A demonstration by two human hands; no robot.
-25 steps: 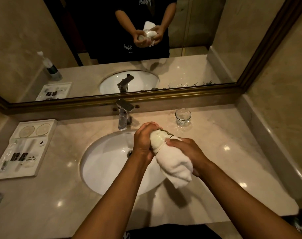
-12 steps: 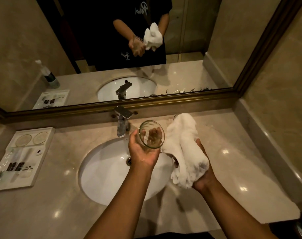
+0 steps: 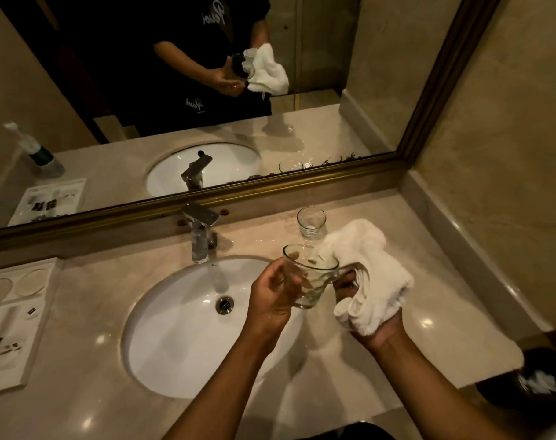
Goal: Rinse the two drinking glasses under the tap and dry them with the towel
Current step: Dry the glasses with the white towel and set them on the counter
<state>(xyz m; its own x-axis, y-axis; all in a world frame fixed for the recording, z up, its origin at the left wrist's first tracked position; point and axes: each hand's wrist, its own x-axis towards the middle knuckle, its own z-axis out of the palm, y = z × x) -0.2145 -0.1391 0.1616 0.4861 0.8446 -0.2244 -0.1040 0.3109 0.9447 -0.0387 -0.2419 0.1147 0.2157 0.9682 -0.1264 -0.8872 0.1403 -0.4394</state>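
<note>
My left hand (image 3: 272, 296) grips a clear drinking glass (image 3: 308, 277) by its side, held tilted above the right rim of the white sink (image 3: 175, 338). My right hand (image 3: 370, 325) holds a bunched white towel (image 3: 368, 274) just right of that glass, its fingers near the glass wall. A second clear glass (image 3: 311, 222) stands upright on the marble counter (image 3: 435, 300) behind the towel. The chrome tap (image 3: 199, 231) rises behind the sink, with no water visibly running.
A white amenity tray (image 3: 13, 319) with small items lies on the counter at the left. A framed mirror (image 3: 207, 198) backs the counter and a wall closes the right side. A dark bin (image 3: 537, 382) sits at the lower right.
The towel was wrapped over the glass a second ago. My right hand pulled it away to the right, leaving the glass bare in my left hand, now tilted and further right.
</note>
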